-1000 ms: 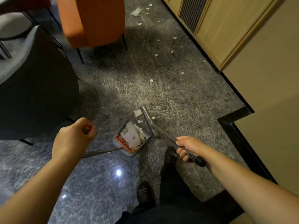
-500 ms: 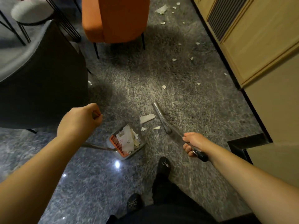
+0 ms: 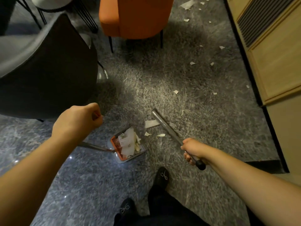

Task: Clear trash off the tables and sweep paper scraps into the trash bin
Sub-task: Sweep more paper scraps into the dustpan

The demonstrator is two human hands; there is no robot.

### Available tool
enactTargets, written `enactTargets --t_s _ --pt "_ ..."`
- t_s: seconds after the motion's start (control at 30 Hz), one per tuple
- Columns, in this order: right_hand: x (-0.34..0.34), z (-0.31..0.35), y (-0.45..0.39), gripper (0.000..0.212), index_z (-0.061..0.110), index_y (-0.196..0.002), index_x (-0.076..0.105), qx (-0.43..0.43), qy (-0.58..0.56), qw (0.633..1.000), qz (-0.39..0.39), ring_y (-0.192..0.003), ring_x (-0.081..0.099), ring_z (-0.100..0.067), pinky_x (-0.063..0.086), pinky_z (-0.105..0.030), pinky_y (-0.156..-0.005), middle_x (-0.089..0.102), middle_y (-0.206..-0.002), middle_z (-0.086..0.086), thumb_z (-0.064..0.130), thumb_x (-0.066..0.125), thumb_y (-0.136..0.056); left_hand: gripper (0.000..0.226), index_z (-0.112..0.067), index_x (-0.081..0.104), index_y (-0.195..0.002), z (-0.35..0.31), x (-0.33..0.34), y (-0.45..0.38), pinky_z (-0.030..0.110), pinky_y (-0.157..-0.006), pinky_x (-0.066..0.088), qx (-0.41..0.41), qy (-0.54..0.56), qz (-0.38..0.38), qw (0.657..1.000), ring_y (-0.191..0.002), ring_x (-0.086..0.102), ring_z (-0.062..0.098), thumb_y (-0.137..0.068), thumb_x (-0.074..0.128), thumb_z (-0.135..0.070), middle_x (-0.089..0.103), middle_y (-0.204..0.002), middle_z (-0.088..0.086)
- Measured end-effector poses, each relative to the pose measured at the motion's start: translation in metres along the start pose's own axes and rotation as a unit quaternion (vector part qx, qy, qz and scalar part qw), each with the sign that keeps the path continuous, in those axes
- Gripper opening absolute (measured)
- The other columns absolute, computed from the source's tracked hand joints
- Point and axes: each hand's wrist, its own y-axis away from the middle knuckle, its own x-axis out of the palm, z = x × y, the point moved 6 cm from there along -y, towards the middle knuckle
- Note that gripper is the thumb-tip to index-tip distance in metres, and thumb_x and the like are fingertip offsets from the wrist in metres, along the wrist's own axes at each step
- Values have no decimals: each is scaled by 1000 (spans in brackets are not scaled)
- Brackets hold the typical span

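While the dustpan (image 3: 128, 145) sits on the grey carpet (image 3: 162, 82) with its open mouth facing the broom, the left hand (image 3: 76, 120) is curled in a fist round the top of its long metal handle (image 3: 96, 146). Paper scraps (image 3: 128, 141) fill the dustpan beside its orange comb. Just right of the dustpan, the right hand (image 3: 191, 150) grips the broom (image 3: 164, 124) near its black end cap, the shaft slanting away to the carpet. Three loose scraps (image 3: 151, 123) lie between dustpan and broom. Further from the dustpan, more bits (image 3: 175, 91) dot the carpet toward the orange chair (image 3: 135, 17) and wooden cabinet (image 3: 275, 59).
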Motion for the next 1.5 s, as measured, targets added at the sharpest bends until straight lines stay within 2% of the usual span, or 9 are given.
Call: enactTargets --t_s 0.1,0.3,0.6,0.77,0.93,1.07,1.23,1.43,1.5 --pt "19 2 8 26 19 -124 35 5 20 999 34 -37 38 -9 33 -16 -40 42 -59 -4 13 30 -99 11 -23 60 -94 3 1 -3 31 -53 44 -1 7 -6 1000 -60 55 18 -91 65 -32 56 -69 0" --pt "61 -3 26 39 25 -137 28 1 25 996 88 -38 39 -8 34 -16 -39 44 -59 -3 15 32 -100 10 -20 62 -93 6 1 2 40 -57 53 6 25 -25 999 -61 57 25 -90 66 -29 59 -70 4" --pt "101 3 46 26 23 -125 38 8 -62 990 128 -33 34 -4 30 -10 -37 37 -60 -2 13 29 -103 9 -21 64 -92 27 -7 19 40 -57 54 0 83 -45 996 -61 59 21 -88 70 -27 63 -72 2" --pt "88 17 54 23 27 -121 36 10 -87 990 114 -32 35 -4 31 -9 -39 40 -52 0 14 30 -103 8 -24 63 -94 36 -17 16 40 -64 55 -8 131 -37 991 -68 60 15 -88 69 -27 62 -76 -4" --pt "74 30 60 31 28 -130 34 -12 -132 988 80 -31 34 -5 31 -10 -37 40 -54 -1 13 30 -102 9 -21 64 -95 19 -24 3 46 -70 56 -1 159 -39 986 -73 62 23 -89 67 -27 64 -79 1" --pt "57 38 68 23 26 -119 38 -43 -182 981 46 -31 32 -5 29 -10 -38 38 -57 -2 13 30 -103 7 -21 64 -95 0 -31 -11 45 -67 56 13 184 -66 981 -69 63 22 -91 66 -27 64 -77 0" --pt "22 42 62 40 26 -142 29 -70 -240 968 10 -30 33 -5 30 -11 -35 37 -59 -5 15 33 -104 8 -21 63 -94 -34 -36 -39 44 -67 55 25 186 -93 978 -68 61 22 -92 64 -29 65 -79 0" --pt "-37 57 44 44 25 -146 26 -83 -280 956 -14 -28 34 -6 30 -13 -32 37 -60 -6 16 33 -104 10 -22 64 -93 -74 -37 -95 35 -61 48 20 173 -115 978 -68 59 23 -91 65 -32 65 -79 4" --pt "-62 66 35 43 25 -146 27 -81 -291 953 -16 -28 33 -6 31 -12 -33 37 -61 -7 16 33 -104 10 -22 64 -93 -88 -35 -115 37 -64 50 14 176 -114 978 -72 60 25 -90 66 -31 65 -81 5"
